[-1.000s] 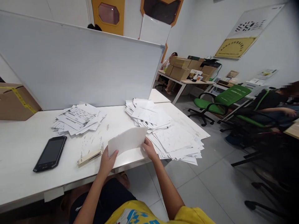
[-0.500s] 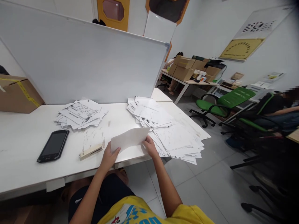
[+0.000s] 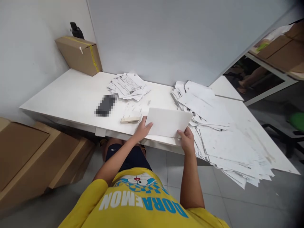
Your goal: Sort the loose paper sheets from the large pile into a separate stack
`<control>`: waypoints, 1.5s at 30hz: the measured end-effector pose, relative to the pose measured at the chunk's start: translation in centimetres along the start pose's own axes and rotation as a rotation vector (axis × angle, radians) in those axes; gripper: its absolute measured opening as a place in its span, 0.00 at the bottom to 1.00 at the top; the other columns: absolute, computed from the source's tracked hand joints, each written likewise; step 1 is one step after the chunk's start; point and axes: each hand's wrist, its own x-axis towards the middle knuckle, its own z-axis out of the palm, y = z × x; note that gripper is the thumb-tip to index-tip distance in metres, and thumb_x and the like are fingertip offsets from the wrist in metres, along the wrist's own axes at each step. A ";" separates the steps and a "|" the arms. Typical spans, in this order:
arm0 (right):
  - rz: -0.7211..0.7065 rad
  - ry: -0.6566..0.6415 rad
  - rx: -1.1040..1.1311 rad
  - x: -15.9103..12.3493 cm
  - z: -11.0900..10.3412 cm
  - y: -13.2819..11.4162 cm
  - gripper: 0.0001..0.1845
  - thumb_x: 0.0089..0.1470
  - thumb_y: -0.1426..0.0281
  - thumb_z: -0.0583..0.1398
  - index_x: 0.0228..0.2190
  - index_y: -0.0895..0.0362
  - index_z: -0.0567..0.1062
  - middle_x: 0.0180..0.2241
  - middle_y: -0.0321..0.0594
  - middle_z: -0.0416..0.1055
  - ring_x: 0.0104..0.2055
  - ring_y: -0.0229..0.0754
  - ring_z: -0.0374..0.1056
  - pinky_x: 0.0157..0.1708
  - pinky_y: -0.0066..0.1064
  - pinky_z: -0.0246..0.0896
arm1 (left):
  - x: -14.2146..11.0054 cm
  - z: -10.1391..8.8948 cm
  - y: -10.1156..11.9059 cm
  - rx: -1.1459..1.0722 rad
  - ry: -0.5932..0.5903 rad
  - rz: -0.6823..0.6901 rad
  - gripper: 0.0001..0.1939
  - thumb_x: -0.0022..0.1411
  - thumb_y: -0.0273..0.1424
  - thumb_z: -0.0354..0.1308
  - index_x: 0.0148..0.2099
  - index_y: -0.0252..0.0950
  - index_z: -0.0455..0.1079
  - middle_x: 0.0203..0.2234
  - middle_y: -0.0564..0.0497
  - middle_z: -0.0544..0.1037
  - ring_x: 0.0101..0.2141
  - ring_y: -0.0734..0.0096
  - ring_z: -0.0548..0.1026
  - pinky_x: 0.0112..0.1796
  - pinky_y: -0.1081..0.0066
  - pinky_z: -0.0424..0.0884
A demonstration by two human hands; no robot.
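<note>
I hold a folded white sheet of paper (image 3: 167, 122) over the front edge of the white table (image 3: 71, 98). My left hand (image 3: 142, 129) grips its left edge, thumb on top. My right hand (image 3: 187, 139) pinches its lower right corner. A cream stapler (image 3: 130, 120) lies on the table just left of my left hand. To the right of my right hand spreads a large heap of white papers (image 3: 220, 133), some hanging over the table's edge. A smaller stack of printed papers (image 3: 128, 85) lies farther back.
A dark phone (image 3: 105, 105) lies left of the stapler. A taped cardboard box (image 3: 79, 54) stands at the table's back left corner. Large cardboard boxes (image 3: 30, 152) sit on the floor at left. A white partition (image 3: 166, 38) backs the table.
The view has swung down and to the left, so the room at right has dropped out of sight. Both hands still hold the same sheet, now flatter and nearer the table's edge.
</note>
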 end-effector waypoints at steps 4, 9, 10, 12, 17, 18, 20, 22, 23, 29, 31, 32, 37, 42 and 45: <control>0.015 -0.005 -0.031 -0.2 -0.1 -0.1 0.24 0.49 0.61 0.63 0.48 0.54 0.73 0.43 0.43 0.77 0.44 0.46 0.71 0.44 0.34 0.65 | 0.0 0.1 -0.5 -0.019 0.002 0.029 0.26 0.68 0.41 0.52 0.64 0.39 0.56 0.62 0.40 0.66 0.63 0.56 0.65 0.61 0.57 0.64; 0.059 -0.031 -0.015 -0.2 -0.1 -0.7 0.32 0.50 0.60 0.63 0.56 0.54 0.69 0.47 0.45 0.76 0.47 0.49 0.72 0.45 0.36 0.67 | 0.3 -0.2 -0.7 0.027 -0.039 -0.049 0.40 0.67 0.39 0.54 0.73 0.49 0.37 0.73 0.47 0.43 0.71 0.52 0.44 0.66 0.52 0.53; 0.068 -0.035 -0.017 -0.2 -0.1 -0.8 0.33 0.49 0.60 0.63 0.57 0.54 0.69 0.47 0.45 0.77 0.48 0.49 0.73 0.45 0.37 0.67 | 0.4 -0.3 -0.7 0.031 -0.048 -0.060 0.41 0.67 0.39 0.54 0.74 0.51 0.34 0.73 0.49 0.40 0.71 0.51 0.42 0.66 0.51 0.52; 0.102 -0.059 -0.005 -0.1 -0.5 -1.0 0.35 0.48 0.60 0.63 0.58 0.54 0.69 0.46 0.45 0.78 0.47 0.51 0.73 0.44 0.38 0.68 | 0.5 -0.4 -0.7 0.034 -0.055 -0.068 0.43 0.67 0.39 0.55 0.74 0.54 0.31 0.74 0.51 0.37 0.71 0.50 0.41 0.66 0.49 0.51; 0.229 -0.139 0.074 0.0 -1.4 -1.4 0.35 0.45 0.62 0.65 0.56 0.52 0.71 0.45 0.43 0.79 0.45 0.50 0.75 0.43 0.38 0.70 | 0.9 -0.3 -1.4 0.045 -0.036 -0.068 0.43 0.67 0.38 0.56 0.74 0.52 0.34 0.71 0.45 0.50 0.70 0.52 0.51 0.64 0.49 0.58; 0.245 -0.141 0.087 0.0 -1.5 -1.5 0.35 0.45 0.62 0.66 0.56 0.52 0.71 0.46 0.43 0.79 0.45 0.49 0.75 0.43 0.38 0.70 | 1.0 -0.3 -1.5 0.048 -0.031 -0.068 0.42 0.67 0.38 0.56 0.74 0.51 0.35 0.70 0.43 0.53 0.69 0.53 0.53 0.63 0.49 0.59; 0.271 -0.137 0.105 0.0 -1.6 -1.7 0.36 0.44 0.63 0.66 0.57 0.52 0.71 0.48 0.44 0.78 0.46 0.50 0.75 0.42 0.38 0.71 | 1.1 -0.4 -1.7 0.056 -0.025 -0.072 0.43 0.66 0.38 0.57 0.74 0.49 0.37 0.69 0.40 0.56 0.68 0.52 0.55 0.61 0.49 0.61; 0.283 -0.132 0.112 0.1 -1.6 -1.9 0.38 0.43 0.63 0.67 0.57 0.52 0.70 0.50 0.45 0.77 0.46 0.51 0.75 0.41 0.38 0.72 | 1.2 -0.5 -1.6 0.059 -0.026 -0.089 0.45 0.65 0.39 0.59 0.74 0.48 0.37 0.68 0.38 0.57 0.69 0.51 0.55 0.61 0.49 0.62; 0.285 -0.134 0.112 0.1 -1.6 -2.0 0.38 0.43 0.62 0.67 0.58 0.52 0.70 0.51 0.45 0.77 0.47 0.51 0.75 0.40 0.38 0.72 | 1.2 -0.6 -1.5 0.054 -0.031 -0.104 0.46 0.64 0.40 0.60 0.75 0.47 0.36 0.68 0.37 0.57 0.69 0.50 0.55 0.61 0.49 0.62; 0.274 -0.178 0.105 0.2 -1.6 -2.1 0.36 0.46 0.59 0.67 0.57 0.52 0.71 0.49 0.45 0.78 0.46 0.52 0.75 0.41 0.39 0.73 | 1.2 -0.7 -1.0 0.018 -0.048 -0.131 0.47 0.65 0.41 0.59 0.75 0.46 0.32 0.69 0.36 0.54 0.70 0.52 0.51 0.62 0.52 0.60; 0.287 -0.164 0.127 0.3 -1.7 -1.8 0.36 0.45 0.59 0.67 0.56 0.52 0.71 0.48 0.46 0.79 0.45 0.52 0.76 0.40 0.40 0.73 | 1.1 -0.7 -1.0 0.017 -0.036 -0.130 0.46 0.66 0.40 0.58 0.75 0.47 0.33 0.71 0.39 0.51 0.70 0.53 0.48 0.63 0.53 0.59; 0.293 -0.157 0.135 0.3 -1.7 -1.6 0.36 0.44 0.59 0.68 0.56 0.52 0.71 0.47 0.45 0.79 0.45 0.52 0.76 0.40 0.40 0.73 | 1.0 -0.6 -1.0 0.016 -0.030 -0.130 0.45 0.66 0.39 0.58 0.75 0.47 0.34 0.71 0.40 0.51 0.71 0.53 0.48 0.63 0.53 0.58; 0.279 -0.143 0.089 0.0 -1.7 -1.2 0.33 0.47 0.58 0.67 0.55 0.51 0.72 0.47 0.44 0.79 0.44 0.52 0.76 0.41 0.40 0.73 | -0.1 -0.6 -0.3 0.030 0.007 -0.136 0.44 0.65 0.37 0.57 0.75 0.47 0.37 0.68 0.38 0.57 0.66 0.51 0.61 0.59 0.55 0.66; 0.339 -0.166 0.042 -1.8 -1.0 -2.3 0.31 0.46 0.58 0.67 0.52 0.54 0.74 0.43 0.45 0.80 0.41 0.52 0.76 0.38 0.38 0.71 | -1.7 -2.0 0.9 0.016 0.074 -0.158 0.41 0.64 0.35 0.57 0.73 0.41 0.44 0.56 0.38 0.70 0.43 0.66 0.77 0.46 0.65 0.74; 0.376 -0.185 0.005 -2.6 -0.6 -2.6 0.31 0.45 0.58 0.66 0.51 0.55 0.75 0.39 0.45 0.80 0.38 0.51 0.75 0.35 0.37 0.69 | -2.5 -3.1 1.4 0.067 0.105 -0.201 0.37 0.62 0.33 0.58 0.71 0.38 0.54 0.54 0.39 0.72 0.38 0.69 0.77 0.42 0.67 0.75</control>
